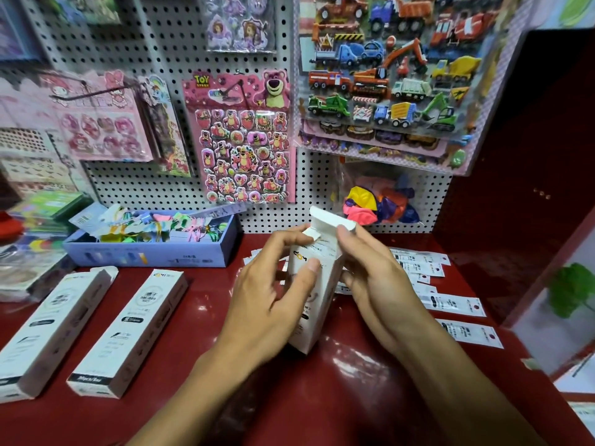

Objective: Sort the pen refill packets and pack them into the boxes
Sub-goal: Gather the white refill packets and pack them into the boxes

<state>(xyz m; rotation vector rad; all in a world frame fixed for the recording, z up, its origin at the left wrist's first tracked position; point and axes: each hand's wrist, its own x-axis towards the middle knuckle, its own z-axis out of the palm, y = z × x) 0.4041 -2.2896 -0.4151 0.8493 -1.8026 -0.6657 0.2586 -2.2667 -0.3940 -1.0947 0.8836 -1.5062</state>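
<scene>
A tall white refill box [314, 304] stands on end on the red counter [289, 397], its top flap [328, 220] raised. My left hand [273, 291] grips the box from the left, thumb on its front face. My right hand [370, 278] holds its right side, with the fingertips at the open flap. Two more white boxes lie flat at the left, one [128, 329] beside the other [51, 329]. Several white pen refill packets [450, 304] with red dots are spread on the counter behind and to the right of my right hand.
A blue tray [154, 255] of colourful items sits at the back left against a pegboard [154, 91] hung with sticker sheets. A bag of balloons [380, 204] hangs behind the box. A dark red wall [531, 188] closes the right side.
</scene>
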